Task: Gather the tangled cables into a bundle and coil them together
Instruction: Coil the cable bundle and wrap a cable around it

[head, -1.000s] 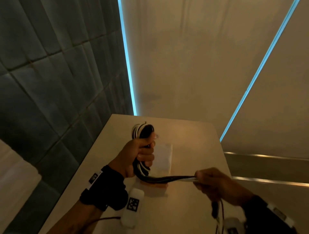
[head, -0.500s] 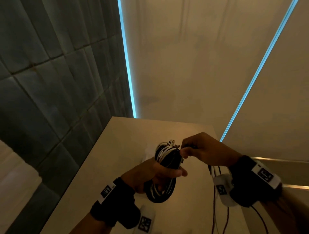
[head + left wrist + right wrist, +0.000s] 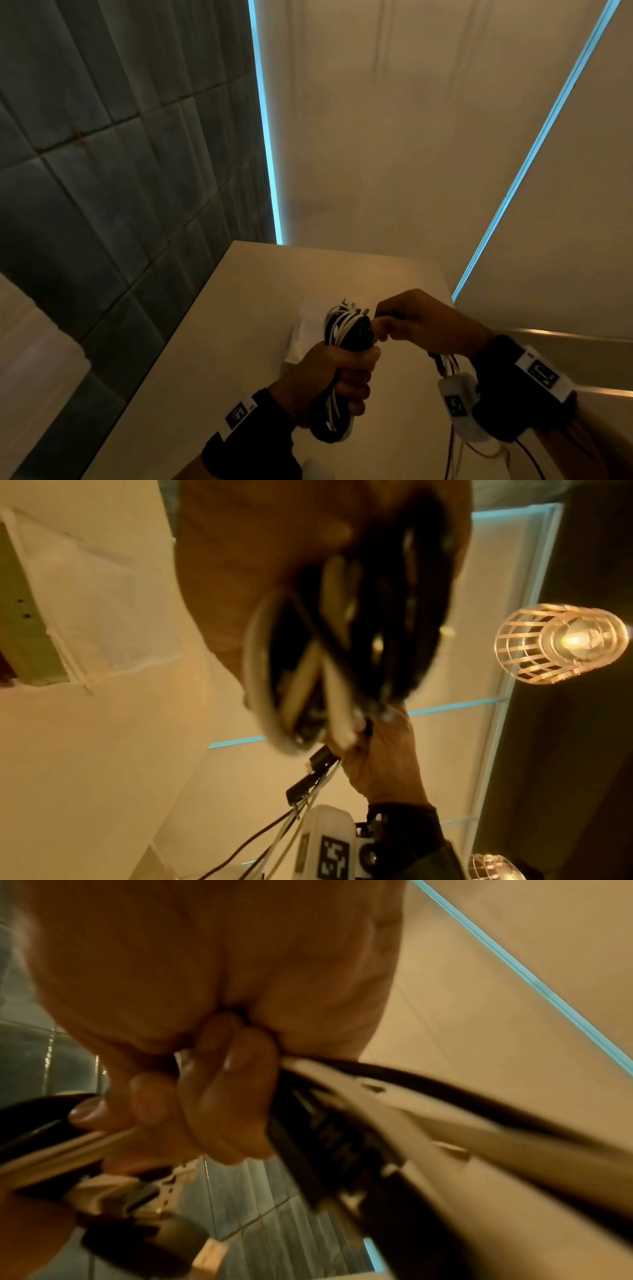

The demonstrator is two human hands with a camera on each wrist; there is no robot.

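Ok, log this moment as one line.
left hand: grips cable coil | right hand: pinches loose cable ends at coil top | stage: winding

No readable words, brands or numbers show anywhere. The only signs are square black-and-white coded markers: one on the white band of the left wrist strap (image 3: 237, 413), one on the right wrist strap (image 3: 543, 374), and one on the white wrist camera housing (image 3: 456, 405), seen again in the left wrist view (image 3: 334, 856).
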